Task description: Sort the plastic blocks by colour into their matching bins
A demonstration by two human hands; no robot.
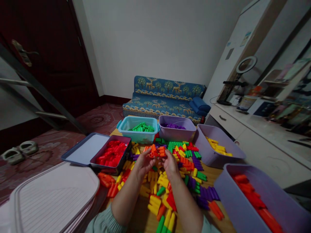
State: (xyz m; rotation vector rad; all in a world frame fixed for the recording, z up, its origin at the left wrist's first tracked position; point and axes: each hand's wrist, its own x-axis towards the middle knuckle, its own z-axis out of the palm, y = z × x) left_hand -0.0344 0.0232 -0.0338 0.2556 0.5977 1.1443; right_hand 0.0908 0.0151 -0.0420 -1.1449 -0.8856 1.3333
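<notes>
My left hand [143,162] and my right hand [170,164] are raised close together over the middle of the table. Both have their fingers closed around orange plastic building blocks [154,150], tube-shaped pieces joined side by side. How many pieces each hand grips is hard to make out. Below and around my hands lies a loose spread of similar blocks: yellow ones [152,179], purple ones [209,193], green ones [178,144] and red ones [171,200].
A teal bin [138,137] with green blocks and a lilac bin [177,132] with purple ones stand at the back. Another lilac bin [209,153] holds yellow blocks; the nearest [233,194] holds orange-red ones. Left, an open-lidded box [122,161] contains red blocks beside a pink-white lid [55,197].
</notes>
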